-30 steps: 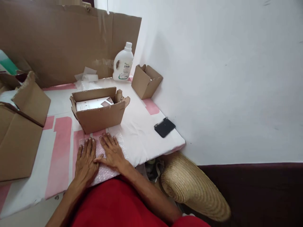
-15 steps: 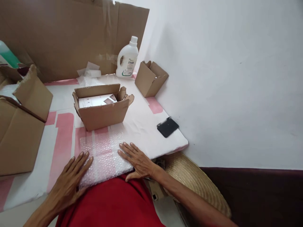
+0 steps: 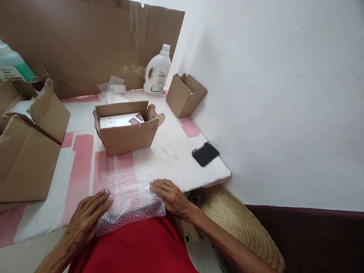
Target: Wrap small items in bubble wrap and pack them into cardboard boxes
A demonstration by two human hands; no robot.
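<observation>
A clear sheet of bubble wrap (image 3: 127, 193) lies on the table's front edge, and its near end hangs over the red clothing at my lap. My left hand (image 3: 85, 218) grips the sheet's left side, fingers on top and thumb out of sight. On the opposite side, my right hand (image 3: 173, 199) holds the right edge, with its fingers together and the thumb hidden underneath. Just beyond the sheet stands an open cardboard box (image 3: 127, 138) with a white printed box (image 3: 121, 120) inside.
Larger open cartons (image 3: 28, 163) occupy the left side. A white jug (image 3: 157, 72) and a small open carton (image 3: 184, 94) stand at the back. A black flat object (image 3: 205, 154) lies near the right edge. Below it leans a woven straw item (image 3: 241, 223) beside the wall.
The bubble wrap has slid toward me, and its near edge is raised over my lap. My hands have gone from lying flat with spread fingers to gripping its sides. The view has shifted slightly.
</observation>
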